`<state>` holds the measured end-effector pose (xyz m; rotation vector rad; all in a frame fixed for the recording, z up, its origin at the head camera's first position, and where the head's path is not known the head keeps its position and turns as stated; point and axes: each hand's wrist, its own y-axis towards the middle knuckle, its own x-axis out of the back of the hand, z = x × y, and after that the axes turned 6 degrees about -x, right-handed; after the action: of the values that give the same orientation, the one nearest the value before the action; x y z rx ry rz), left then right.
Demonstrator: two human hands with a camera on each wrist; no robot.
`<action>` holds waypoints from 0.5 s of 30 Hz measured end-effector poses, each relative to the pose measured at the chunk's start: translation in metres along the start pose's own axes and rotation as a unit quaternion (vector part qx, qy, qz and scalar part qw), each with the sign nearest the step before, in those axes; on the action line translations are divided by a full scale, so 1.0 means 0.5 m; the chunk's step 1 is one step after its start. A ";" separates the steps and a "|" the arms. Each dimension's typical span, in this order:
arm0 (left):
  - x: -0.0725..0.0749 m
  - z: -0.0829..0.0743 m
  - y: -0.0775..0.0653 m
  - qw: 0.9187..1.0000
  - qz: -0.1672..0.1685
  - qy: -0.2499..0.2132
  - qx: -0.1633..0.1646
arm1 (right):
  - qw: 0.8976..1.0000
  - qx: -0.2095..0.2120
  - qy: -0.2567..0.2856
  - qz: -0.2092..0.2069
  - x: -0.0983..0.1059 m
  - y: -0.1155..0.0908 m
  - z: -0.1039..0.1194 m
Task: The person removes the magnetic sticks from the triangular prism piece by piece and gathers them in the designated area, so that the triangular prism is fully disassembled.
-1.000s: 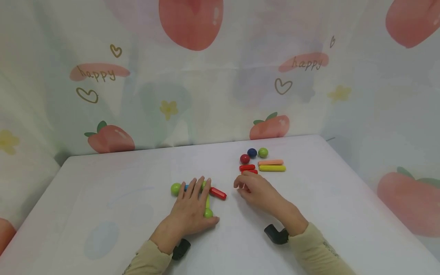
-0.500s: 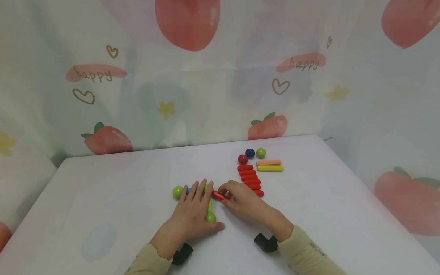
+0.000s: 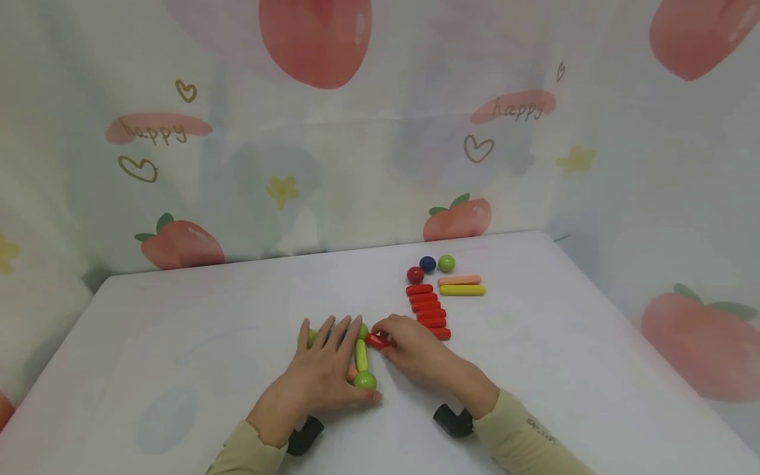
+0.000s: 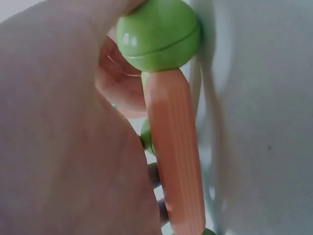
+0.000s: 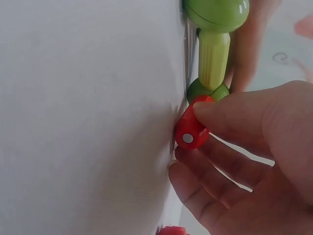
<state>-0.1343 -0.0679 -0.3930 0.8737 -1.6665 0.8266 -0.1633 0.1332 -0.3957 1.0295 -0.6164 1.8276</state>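
Observation:
My left hand (image 3: pixel 320 369) lies over a joined frame of magnetic sticks and balls, its fingers extended and spread across it. Beside its thumb sits a green ball (image 3: pixel 365 380), linked by a yellow-green stick (image 3: pixel 362 356) to another green ball at the far corner. An orange stick (image 4: pixel 176 156) runs from a green ball (image 4: pixel 159 36) under the palm in the left wrist view. Part of the frame is hidden beneath this hand. My right hand (image 3: pixel 418 346) pinches a red magnetic stick (image 5: pixel 190 127) between thumb and fingers, its far end at the corner ball.
Behind the right hand several red sticks (image 3: pixel 424 306) lie in a row. Farther back are a red ball (image 3: pixel 415 275), a blue ball (image 3: pixel 427 264) and a green ball (image 3: pixel 446 263). Beside them lie a peach stick (image 3: pixel 460 280) and a yellow stick (image 3: pixel 462 290).
My right hand has moved left from beside the red sticks and now pinches the red stick at the frame's corner. My left hand has shifted slightly, uncovering more of the yellow-green stick.

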 end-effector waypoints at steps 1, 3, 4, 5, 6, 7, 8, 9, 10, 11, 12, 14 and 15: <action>-0.001 0.001 0.000 1.000 0.001 0.001 0.001 | 1.000 0.004 -0.003 -0.001 -0.001 0.000 0.001; -0.004 0.003 0.000 1.000 0.001 0.002 0.000 | 1.000 0.012 -0.010 -0.003 -0.002 0.000 0.002; -0.005 0.004 0.001 1.000 0.000 0.001 -0.001 | 1.000 0.016 -0.016 -0.005 -0.002 0.000 0.002; -0.005 0.005 0.001 1.000 0.001 0.002 -0.001 | 1.000 0.019 -0.019 -0.006 -0.001 0.000 0.002; -0.006 0.005 0.002 1.000 -0.001 0.000 -0.002 | 0.999 0.021 -0.023 -0.007 -0.001 0.000 0.002; -0.006 0.005 0.002 1.000 -0.001 -0.001 -0.003 | 0.999 0.023 -0.027 -0.006 0.000 0.000 0.002; -0.007 0.006 0.002 1.000 -0.002 -0.001 -0.003 | 0.999 0.023 -0.031 -0.005 0.000 -0.001 0.002; -0.006 0.006 0.003 1.000 -0.002 -0.001 -0.004 | 0.999 0.023 -0.033 -0.004 0.001 -0.001 0.002; -0.007 0.006 0.003 1.000 -0.002 -0.001 -0.004 | 0.999 0.022 -0.035 -0.002 0.001 -0.001 0.002; -0.007 0.006 0.003 1.000 -0.002 -0.002 -0.004 | 0.999 0.022 -0.036 -0.002 0.001 -0.001 0.002; -0.008 0.006 0.003 1.000 -0.003 -0.003 -0.005 | 0.999 0.021 -0.037 -0.001 0.001 -0.001 0.002; -0.008 0.007 0.002 1.000 -0.003 -0.003 -0.006 | 0.999 0.021 -0.039 -0.001 0.000 -0.001 0.001; -0.008 0.007 0.002 1.000 -0.002 -0.004 -0.006 | 0.999 0.022 -0.039 -0.002 0.000 -0.001 0.001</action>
<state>-0.1360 -0.0696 -0.3978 0.8727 -1.6733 0.8100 -0.1625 0.1331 -0.3955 1.1348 -0.6220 1.8114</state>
